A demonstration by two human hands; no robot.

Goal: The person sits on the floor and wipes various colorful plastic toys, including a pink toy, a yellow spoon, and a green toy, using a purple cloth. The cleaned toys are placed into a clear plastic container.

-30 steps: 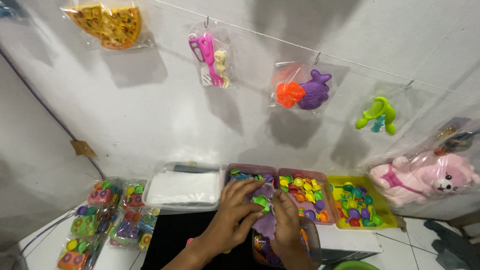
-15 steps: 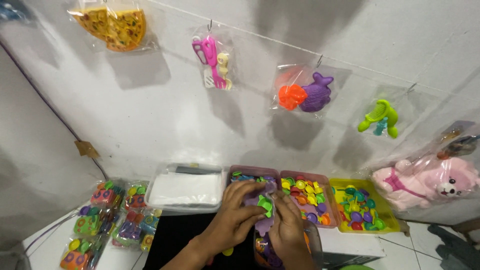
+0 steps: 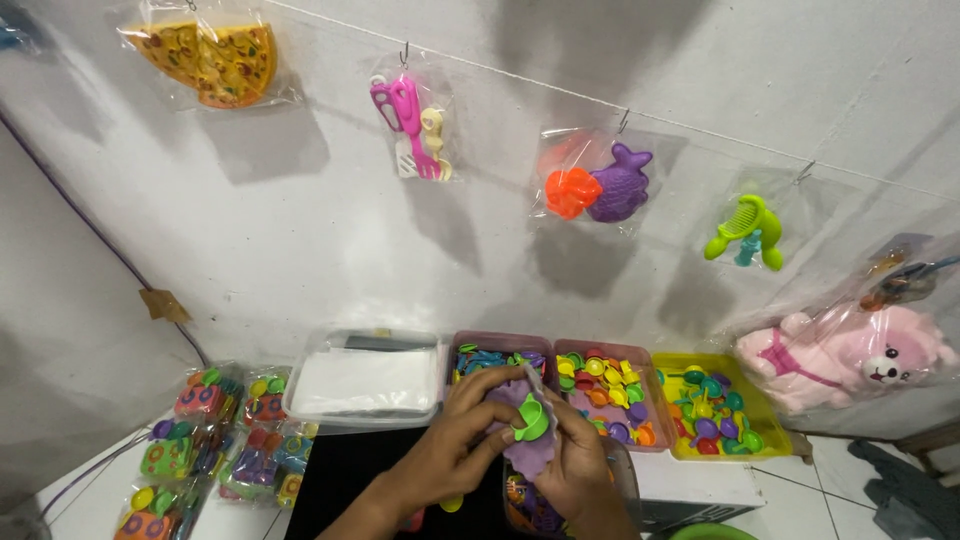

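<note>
My left hand (image 3: 452,440) and my right hand (image 3: 580,468) meet at the bottom centre, over a dark mat (image 3: 340,480). Between their fingertips sits a small green toy cup (image 3: 532,420), pressed against a clear plastic bag with purple toy pieces (image 3: 528,455) that my right hand grips. Just behind the hands stand three trays of small coloured toy pieces: a pink tray (image 3: 490,345), a second pink tray (image 3: 610,350) and a yellow tray (image 3: 745,395).
A clear box of white sheets (image 3: 365,385) sits left of the trays. Packed toy bags (image 3: 215,435) lie at the lower left. On a wall line hang bagged toys: pizza (image 3: 210,60), pink utensils (image 3: 410,125), fish (image 3: 600,185), green comb (image 3: 745,230). A bagged pink bear (image 3: 850,355) rests at right.
Both hands have come together and risen slightly; the green cup now sits between the fingertips at the bag's mouth. The camera has tilted a little.
</note>
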